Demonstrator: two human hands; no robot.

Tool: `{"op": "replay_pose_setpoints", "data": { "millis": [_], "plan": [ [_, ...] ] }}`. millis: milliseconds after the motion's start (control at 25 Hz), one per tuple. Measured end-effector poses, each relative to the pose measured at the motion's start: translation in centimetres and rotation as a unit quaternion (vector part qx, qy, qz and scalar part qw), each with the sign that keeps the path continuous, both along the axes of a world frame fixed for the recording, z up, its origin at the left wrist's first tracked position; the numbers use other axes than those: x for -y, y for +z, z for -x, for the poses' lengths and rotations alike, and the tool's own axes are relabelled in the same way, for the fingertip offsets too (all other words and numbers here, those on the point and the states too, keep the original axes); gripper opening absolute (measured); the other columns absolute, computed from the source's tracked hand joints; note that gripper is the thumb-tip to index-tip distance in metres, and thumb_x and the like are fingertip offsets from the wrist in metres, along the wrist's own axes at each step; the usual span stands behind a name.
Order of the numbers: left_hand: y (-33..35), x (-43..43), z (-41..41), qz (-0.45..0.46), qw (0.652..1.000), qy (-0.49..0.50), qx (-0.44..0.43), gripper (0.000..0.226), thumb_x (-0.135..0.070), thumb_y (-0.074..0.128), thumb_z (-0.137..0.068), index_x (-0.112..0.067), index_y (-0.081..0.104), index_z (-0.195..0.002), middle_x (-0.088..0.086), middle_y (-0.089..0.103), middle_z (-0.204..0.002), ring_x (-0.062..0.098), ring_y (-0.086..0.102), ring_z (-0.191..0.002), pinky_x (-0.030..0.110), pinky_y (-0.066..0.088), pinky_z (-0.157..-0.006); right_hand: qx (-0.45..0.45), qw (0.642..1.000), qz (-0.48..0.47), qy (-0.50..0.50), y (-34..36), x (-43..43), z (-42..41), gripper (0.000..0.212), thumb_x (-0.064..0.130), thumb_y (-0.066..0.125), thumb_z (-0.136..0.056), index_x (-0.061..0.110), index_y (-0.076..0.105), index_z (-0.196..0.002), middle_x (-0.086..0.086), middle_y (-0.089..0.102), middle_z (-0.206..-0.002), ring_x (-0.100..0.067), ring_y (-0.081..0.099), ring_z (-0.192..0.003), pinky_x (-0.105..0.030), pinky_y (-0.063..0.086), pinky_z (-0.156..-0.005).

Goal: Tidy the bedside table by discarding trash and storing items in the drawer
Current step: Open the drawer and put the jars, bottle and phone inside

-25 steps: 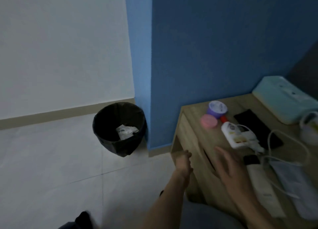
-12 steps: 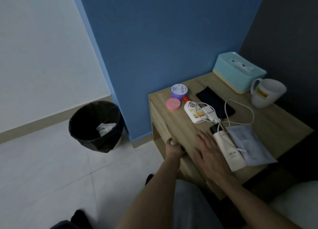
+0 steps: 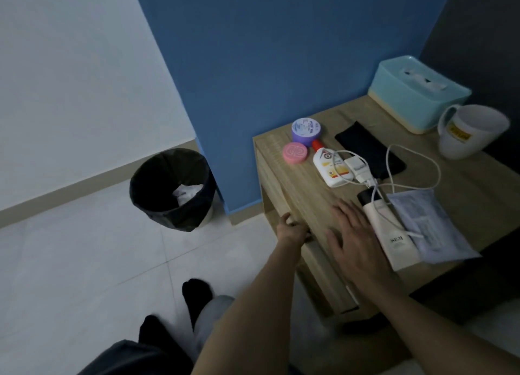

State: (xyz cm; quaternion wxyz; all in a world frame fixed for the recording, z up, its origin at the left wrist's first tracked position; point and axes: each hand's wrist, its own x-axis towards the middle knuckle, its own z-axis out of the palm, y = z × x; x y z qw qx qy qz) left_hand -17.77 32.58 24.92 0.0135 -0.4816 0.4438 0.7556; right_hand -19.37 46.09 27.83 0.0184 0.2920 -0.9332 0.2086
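The left hand (image 3: 292,231) has its fingers curled round the top edge of the drawer (image 3: 326,279), under the bench (image 3: 295,189) front at its seven o'clock. The right hand (image 3: 357,245) lies flat on the bench top, fingers released and spread, with the white tube (image 3: 391,234) just beside it at three o'clock. The black bin (image 3: 168,219), crumpled paper inside, stands on the floor at the bench's nine o'clock.

A bare strip of table (image 3: 295,194) runs along its left front edge, while jars (image 3: 305,131), bottle (image 3: 330,166), cable (image 3: 416,160), tube (image 3: 391,234) and mask (image 3: 430,234) crowd the middle, and open floor (image 3: 84,262) lies between table and bin (image 3: 157,214).
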Motion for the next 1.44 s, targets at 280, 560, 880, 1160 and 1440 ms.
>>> {"op": "replay_pose_setpoints", "data": {
  "millis": [280,560,880,1160,1440],
  "plan": [
    [0.9,0.3,-1.5,0.03,0.999,-0.019,-0.007,0.067,0.005,0.058,-0.084,-0.013,0.03,-0.142,0.022,0.055,-0.129,0.026,0.058,-0.094,0.023,0.054,-0.05,-0.009,1.0,0.006,0.003,-0.2,0.0,0.1,0.063,0.041,0.028,-0.082,0.007,0.046,-0.132,-0.011,0.044,-0.143,-0.027,0.034,-0.135,-0.043,0.032,-0.11],
    [1.3,3.5,-6.6,0.013,0.999,-0.035,-0.023,0.068,0.0,0.058,-0.087,-0.019,0.028,-0.145,0.018,0.044,-0.139,0.02,0.059,-0.091,0.029,0.054,-0.071,0.002,1.0,0.014,0.014,-0.5,0.1,0.3,0.051,0.03,0.039,-0.087,0.008,0.044,-0.133,-0.013,0.043,-0.144,-0.029,0.035,-0.134,-0.045,0.033,-0.109],
    [1.9,7.0,-12.2,0.056,0.998,-0.016,0.026,0.065,0.001,0.058,-0.086,-0.015,0.031,-0.144,0.017,0.048,-0.132,0.024,0.054,-0.1,0.034,0.053,-0.08,-0.025,0.999,0.03,0.014,-0.6,0.1,0.0,0.044,0.017,0.049,-0.087,0.003,0.048,-0.128,-0.017,0.048,-0.138,-0.033,0.039,-0.13,-0.044,0.035,-0.106],
    [6.0,6.1,-12.9,0.217,0.971,0.059,0.08,0.057,-0.015,0.058,-0.09,-0.016,0.033,-0.142,0.011,0.049,-0.137,0.028,0.053,-0.121,0.039,0.047,-0.097,0.011,0.998,0.059,0.023,0.7,-0.1,-1.1,0.051,0.03,0.035,-0.083,0.001,0.058,-0.118,-0.017,0.057,-0.128,-0.032,0.049,-0.122,-0.037,0.038,-0.102],
    [11.9,-3.2,-6.3,0.37,0.919,-0.11,-0.078,0.04,-0.015,0.055,-0.089,-0.017,0.051,-0.129,0.004,0.056,-0.131,0.015,0.054,-0.116,0.03,0.046,-0.098,-0.05,0.955,0.262,-0.129,6.4,-7.0,-0.7,0.027,0.012,0.048,-0.087,0.0,0.057,-0.11,-0.021,0.057,-0.111,-0.026,0.05,-0.104,-0.034,0.043,-0.083]
  ]
}}
